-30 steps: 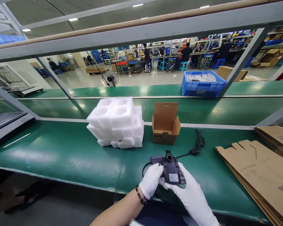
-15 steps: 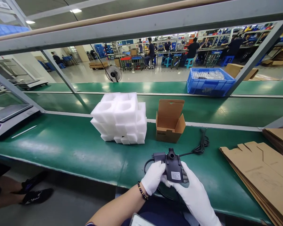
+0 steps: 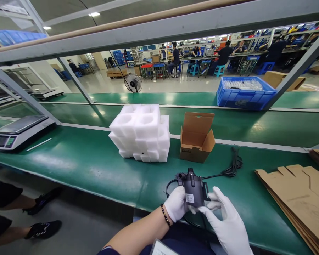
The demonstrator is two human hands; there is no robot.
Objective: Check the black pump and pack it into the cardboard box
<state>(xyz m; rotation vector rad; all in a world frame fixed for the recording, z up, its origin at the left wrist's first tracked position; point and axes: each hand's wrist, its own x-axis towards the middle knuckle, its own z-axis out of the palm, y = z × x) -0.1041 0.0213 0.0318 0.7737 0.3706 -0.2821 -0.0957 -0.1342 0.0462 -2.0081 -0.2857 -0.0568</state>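
Observation:
A small black pump [image 3: 194, 191] with a white label and short pipe stubs is held up over the near edge of the green bench. My gloved left hand [image 3: 177, 203] grips its left side, with fingers partly hidden behind it. My gloved right hand [image 3: 223, 216] has its thumb at the pump's lower edge and its fingers at the black bracket on the right side. From the pump a black cable [image 3: 230, 170] runs to a coil lying on the bench. Behind it stands an open cardboard box [image 3: 192, 154], its lid flap raised.
White foam blocks [image 3: 139, 132] are stacked left of the box. Flattened cartons [image 3: 295, 198] lie at the right. A weighing scale [image 3: 18, 131] stands far left, and a blue crate [image 3: 244, 97] sits behind. Another person's legs [image 3: 21, 202] show lower left; a metal frame crosses above.
The pump has turned in my hands, so its label and pipe stubs face differently. My right hand has shifted to the right and opened wider around its edge. The view has swung slightly left.

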